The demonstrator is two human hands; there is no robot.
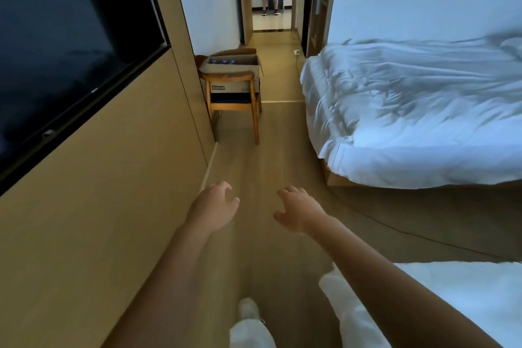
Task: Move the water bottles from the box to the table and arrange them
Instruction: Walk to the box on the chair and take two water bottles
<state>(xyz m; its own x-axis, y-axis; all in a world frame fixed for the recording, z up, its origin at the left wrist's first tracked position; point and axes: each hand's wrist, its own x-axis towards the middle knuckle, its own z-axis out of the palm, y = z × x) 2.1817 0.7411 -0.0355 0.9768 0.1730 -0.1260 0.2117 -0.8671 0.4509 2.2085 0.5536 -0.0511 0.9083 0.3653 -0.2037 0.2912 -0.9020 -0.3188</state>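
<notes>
Both arms are stretched out ahead over the wooden floor, and neither hand has anything in it: the left hand and the right hand hang with fingers loosely curled and spread, well apart from each other. The water bottles show only as a few blue caps inside the open cardboard box, which sits on the seat of a wooden chair against the left wall, well ahead down the passage beside the bed. No table is in view, so where the bottles should go cannot be told from here. The step in hand looks like the walk to the box. To do it well, keep to the clear strip between wall and bed, watch the cable trailing on the floor at the right, stop close at the chair, and reach down into the box from above, taking a bottle by its body in each hand rather than by the cap
</notes>
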